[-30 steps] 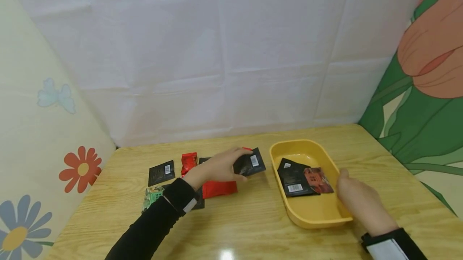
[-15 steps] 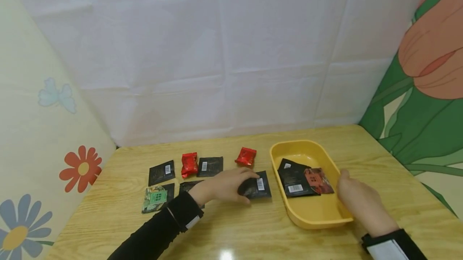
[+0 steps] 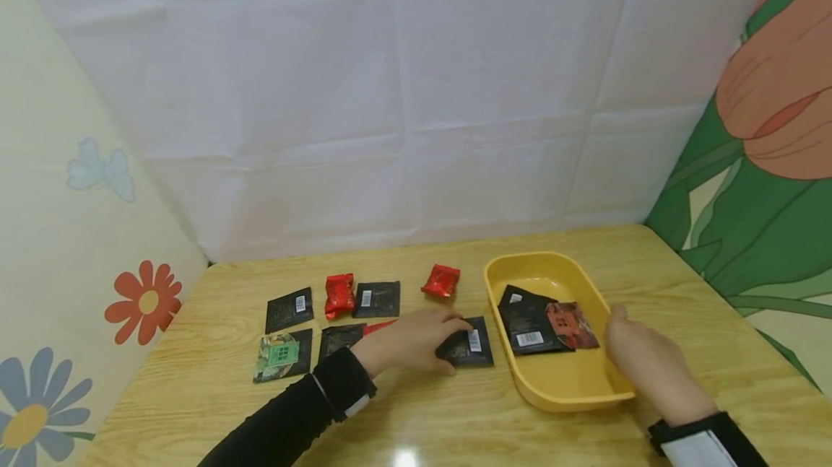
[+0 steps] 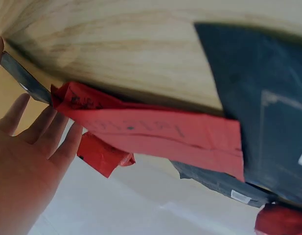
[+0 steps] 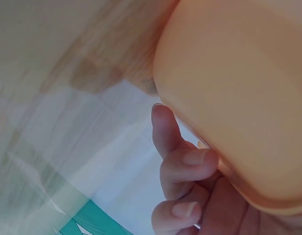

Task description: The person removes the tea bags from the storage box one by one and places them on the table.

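My left hand (image 3: 419, 343) pinches the left part of a black sachet (image 3: 479, 351) with a white barcode, low over the table just left of the yellow tray (image 3: 552, 387). In the left wrist view, the sachet (image 4: 26, 78) shows edge-on between thumb and fingers. A long red packet (image 4: 155, 139) lies close by, mostly hidden behind the hand in the head view. My right hand (image 3: 650, 360) grips the tray's right rim, thumb on top; in the right wrist view its fingers (image 5: 190, 164) curl under the edge. Black sachets (image 3: 526, 323) and a red-printed one (image 3: 572, 324) lie inside the tray.
Left of the tray lie two red wrapped candies (image 3: 442, 281) (image 3: 340, 295), several black sachets (image 3: 378, 299) and a green-labelled sachet (image 3: 282, 356). A white cloth backdrop (image 3: 403, 106) rises behind the wooden table (image 3: 455, 424), with painted panels at both sides.
My left hand has brought the black sachet down toward the front and slightly right, beside the tray. The red candy behind it has come into full view. The right hand stays on the rim.
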A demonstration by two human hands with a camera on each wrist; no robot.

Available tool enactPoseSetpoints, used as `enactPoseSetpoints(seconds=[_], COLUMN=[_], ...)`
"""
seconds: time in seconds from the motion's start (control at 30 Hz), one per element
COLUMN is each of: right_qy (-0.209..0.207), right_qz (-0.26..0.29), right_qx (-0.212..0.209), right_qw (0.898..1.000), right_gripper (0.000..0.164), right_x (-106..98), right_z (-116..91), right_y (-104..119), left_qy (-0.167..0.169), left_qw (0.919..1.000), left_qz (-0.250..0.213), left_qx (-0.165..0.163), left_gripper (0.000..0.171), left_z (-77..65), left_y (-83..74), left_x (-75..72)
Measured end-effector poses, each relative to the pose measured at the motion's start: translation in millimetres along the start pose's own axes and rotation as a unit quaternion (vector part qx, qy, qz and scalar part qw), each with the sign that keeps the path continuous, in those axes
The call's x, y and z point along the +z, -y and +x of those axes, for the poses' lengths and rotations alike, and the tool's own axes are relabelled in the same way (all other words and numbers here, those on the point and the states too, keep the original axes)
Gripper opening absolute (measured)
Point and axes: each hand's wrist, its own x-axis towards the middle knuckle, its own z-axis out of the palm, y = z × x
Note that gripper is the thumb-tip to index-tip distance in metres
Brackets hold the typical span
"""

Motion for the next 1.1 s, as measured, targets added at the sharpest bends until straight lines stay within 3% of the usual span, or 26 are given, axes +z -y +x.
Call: enactPoseSetpoints(seconds=[0.17, 0.33, 0.4, 0.57, 0.67, 0.77, 0.87, 1.0, 1.1], right_qy=[-0.022, -0.033, -0.034, -0.017, -0.019, -0.028, -0.033, -0.028, -0.037], right_qz=[0.004, 0.003, 0.000, -0.003, -0.004, -0.001, 0.002, 0.004, 0.003], right_qx=[-0.014, -0.018, -0.021, -0.015, -0.018, -0.021, -0.025, -0.022, -0.023], right_qw=[1.000, 0.999, 0.999, 1.000, 1.000, 0.999, 0.999, 0.999, 0.999], right_gripper=[0.016, 0.015, 0.015, 0.018, 0.018, 0.017, 0.017, 0.018, 0.017], right_x=[1, 2, 3, 1, 2, 3, 4, 5, 4], right_z=[-1, -1, -1, -1, -3, -4, -5, -4, -3], right_y=[-2, -2, -2, 0, -1, -3, -4, -4, -2], left_qy=[0.012, 0.017, -0.003, -0.101, -0.122, -0.105, -0.065, -0.012, 0.008], left_qw=[0.9997, 0.9996, 0.9999, 0.9935, 0.9894, 0.9913, 0.9954, 0.9980, 0.9985], left_qz=[0.010, 0.012, 0.014, 0.035, 0.045, 0.048, 0.052, 0.057, 0.049], left_qx=[-0.018, -0.019, -0.008, 0.041, 0.063, 0.064, 0.047, 0.027, 0.023], left_gripper=[0.070, 0.068, 0.059, 0.027, 0.027, 0.033, 0.044, 0.056, 0.061], left_z=[2.5, 2.9, 4.2, 14.3, 25.8, 41.7, 59.3, 80.0, 91.8], left_y=[-1.7, -5.1, -7.1, -18.7, -31.6, -45.7, -56.2, -63.1, -65.3], left_x=[3.3, -5.2, -12.0, -26.1, -30.9, -34.6, -35.3, -32.3, -31.8])
